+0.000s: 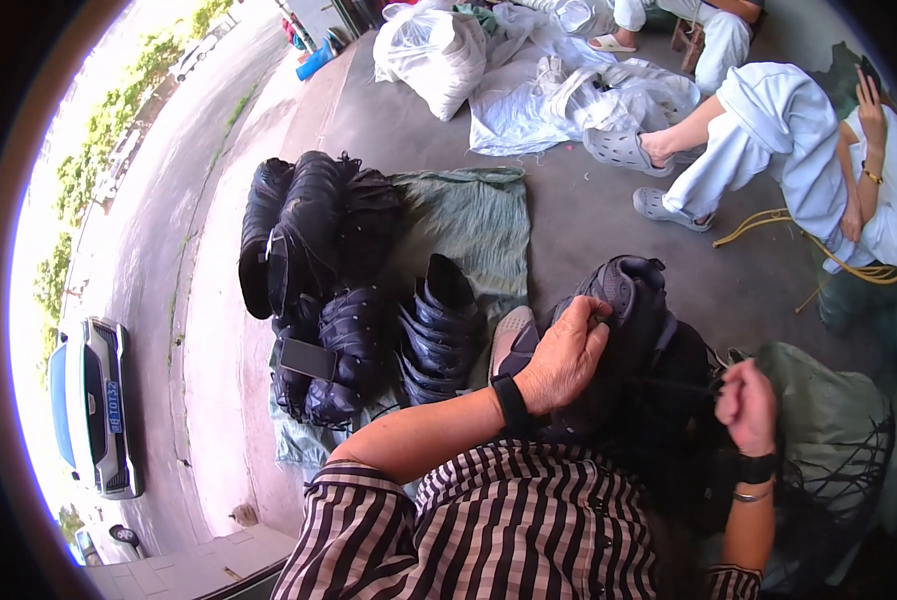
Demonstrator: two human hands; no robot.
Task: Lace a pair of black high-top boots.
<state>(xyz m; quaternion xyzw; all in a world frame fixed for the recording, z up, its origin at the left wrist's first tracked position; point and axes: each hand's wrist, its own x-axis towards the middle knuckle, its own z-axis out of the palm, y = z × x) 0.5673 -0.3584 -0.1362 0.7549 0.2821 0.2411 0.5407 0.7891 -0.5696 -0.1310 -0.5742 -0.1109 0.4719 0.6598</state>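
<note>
In front of my body is a dark grey and black shoe upper (636,292), with eyelets along its opening. My left hand (566,352) is closed in a pinch at its near left edge; what lies between the fingertips is mostly hidden. Off to the right, my right hand (746,408) is closed and slightly blurred. A thin dark shoelace (690,384) appears to run from the upper toward it. Below my left fingers lies a pinkish-grey shoe piece (513,338). More dark material sits in shadow between my hands.
Stacked black shoe uppers (308,225) and a nested row (438,335) lie left on a green woven sheet (483,215). A phone (308,359) rests on one stack. Black laces (853,470) drape over a pale sack (818,390) at right. Seated people (783,140) and white sacks (433,55) are beyond.
</note>
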